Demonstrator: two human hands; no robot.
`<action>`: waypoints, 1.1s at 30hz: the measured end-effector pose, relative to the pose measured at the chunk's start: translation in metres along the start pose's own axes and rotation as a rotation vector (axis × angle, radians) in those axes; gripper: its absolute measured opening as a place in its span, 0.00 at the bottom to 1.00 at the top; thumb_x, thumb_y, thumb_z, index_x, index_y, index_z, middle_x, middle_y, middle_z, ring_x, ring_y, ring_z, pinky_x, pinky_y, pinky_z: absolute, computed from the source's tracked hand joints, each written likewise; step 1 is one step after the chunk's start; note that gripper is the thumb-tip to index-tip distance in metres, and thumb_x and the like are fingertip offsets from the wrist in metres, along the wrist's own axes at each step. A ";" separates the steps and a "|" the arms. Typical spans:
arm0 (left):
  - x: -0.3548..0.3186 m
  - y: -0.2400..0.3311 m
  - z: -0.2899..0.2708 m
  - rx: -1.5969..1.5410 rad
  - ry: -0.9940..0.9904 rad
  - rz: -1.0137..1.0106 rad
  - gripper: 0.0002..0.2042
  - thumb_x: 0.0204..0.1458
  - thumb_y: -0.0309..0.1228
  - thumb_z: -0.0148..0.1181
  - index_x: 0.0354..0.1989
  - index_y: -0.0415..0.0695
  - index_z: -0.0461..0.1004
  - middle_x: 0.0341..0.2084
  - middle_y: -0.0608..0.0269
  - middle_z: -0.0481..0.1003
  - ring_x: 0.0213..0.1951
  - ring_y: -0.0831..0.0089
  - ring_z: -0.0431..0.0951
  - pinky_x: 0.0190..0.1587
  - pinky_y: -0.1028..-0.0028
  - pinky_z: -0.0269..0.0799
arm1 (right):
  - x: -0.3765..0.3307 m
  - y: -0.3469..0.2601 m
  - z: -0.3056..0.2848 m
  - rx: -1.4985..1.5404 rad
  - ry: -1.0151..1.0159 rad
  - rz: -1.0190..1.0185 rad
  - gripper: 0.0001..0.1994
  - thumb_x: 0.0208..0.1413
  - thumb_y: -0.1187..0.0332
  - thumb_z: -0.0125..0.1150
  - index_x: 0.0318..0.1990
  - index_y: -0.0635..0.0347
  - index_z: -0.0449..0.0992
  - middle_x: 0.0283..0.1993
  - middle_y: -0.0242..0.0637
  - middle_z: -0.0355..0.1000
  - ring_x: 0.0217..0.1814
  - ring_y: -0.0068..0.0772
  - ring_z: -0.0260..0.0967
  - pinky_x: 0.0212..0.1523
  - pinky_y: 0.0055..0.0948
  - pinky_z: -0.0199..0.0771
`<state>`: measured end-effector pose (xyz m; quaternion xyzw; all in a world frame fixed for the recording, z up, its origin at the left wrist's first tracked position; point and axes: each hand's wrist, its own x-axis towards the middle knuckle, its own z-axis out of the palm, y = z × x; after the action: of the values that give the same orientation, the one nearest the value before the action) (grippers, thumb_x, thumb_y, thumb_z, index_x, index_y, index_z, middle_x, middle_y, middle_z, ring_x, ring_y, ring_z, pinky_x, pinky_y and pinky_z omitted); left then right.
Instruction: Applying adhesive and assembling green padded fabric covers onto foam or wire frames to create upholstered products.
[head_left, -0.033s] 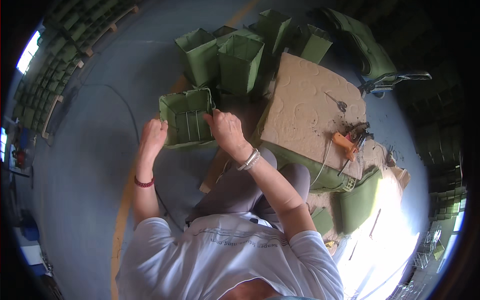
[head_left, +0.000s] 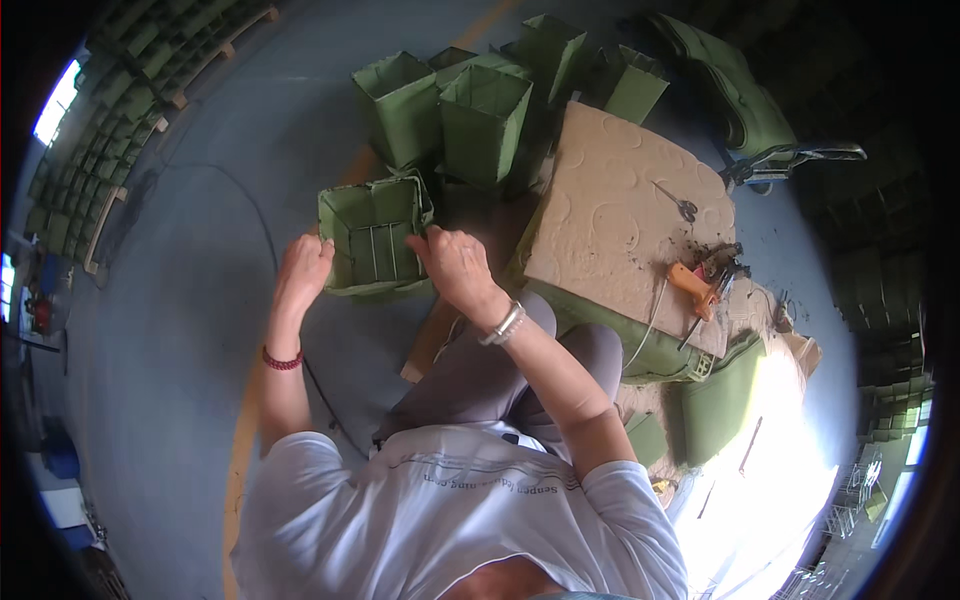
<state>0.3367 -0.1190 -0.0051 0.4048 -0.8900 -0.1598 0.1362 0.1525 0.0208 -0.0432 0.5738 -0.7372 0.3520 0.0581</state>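
A green, open-topped fabric box (head_left: pixel 345 240) is held up in front of me, its mouth facing me. Thin metal wires show inside it. My left hand (head_left: pixel 305 265) is closed on the box's left rim. On the opposite side, my right hand (head_left: pixel 458 265) grips the right rim, thumb pointing toward the inside. The underside of the box and the fingertips on its outer walls are hidden.
Several tall green boxes (head_left: pixel 485 125) stand beyond my hands. To the right, a cardboard-topped work surface (head_left: pixel 610 200) carries scissors (head_left: pixel 685 208) and an orange glue gun (head_left: pixel 690 285) with a cord. Green panels (head_left: pixel 715 400) lie nearer me. Stacked green goods (head_left: pixel 75 170) line the far left.
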 end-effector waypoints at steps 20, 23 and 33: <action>0.167 -0.036 -0.011 -0.559 -0.565 -0.166 0.16 0.59 0.32 0.46 0.36 0.27 0.70 0.28 0.55 0.75 0.26 0.70 0.77 0.28 0.69 0.79 | -0.098 0.084 -0.122 0.583 0.037 0.635 0.11 0.61 0.70 0.52 0.43 0.70 0.75 0.35 0.42 0.78 0.42 0.28 0.76 0.43 0.26 0.75; 0.196 -0.033 0.013 -0.623 -0.544 -0.234 0.17 0.60 0.31 0.44 0.45 0.24 0.65 0.37 0.47 0.75 0.34 0.62 0.79 0.37 0.62 0.82 | -0.103 0.085 -0.124 0.570 0.038 0.648 0.11 0.61 0.71 0.51 0.43 0.70 0.75 0.35 0.42 0.77 0.41 0.29 0.76 0.42 0.26 0.76; 0.247 -0.050 0.054 -0.503 -0.486 -0.234 0.19 0.62 0.36 0.44 0.44 0.26 0.66 0.32 0.45 0.75 0.27 0.60 0.80 0.30 0.63 0.82 | -0.121 0.099 -0.127 0.561 0.049 0.672 0.12 0.61 0.68 0.53 0.44 0.70 0.75 0.35 0.41 0.78 0.40 0.28 0.76 0.42 0.25 0.74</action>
<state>0.1936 -0.3299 -0.0459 0.4079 -0.7768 -0.4798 -0.0032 0.0647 0.2022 -0.0525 0.2872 -0.7570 0.5516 -0.2004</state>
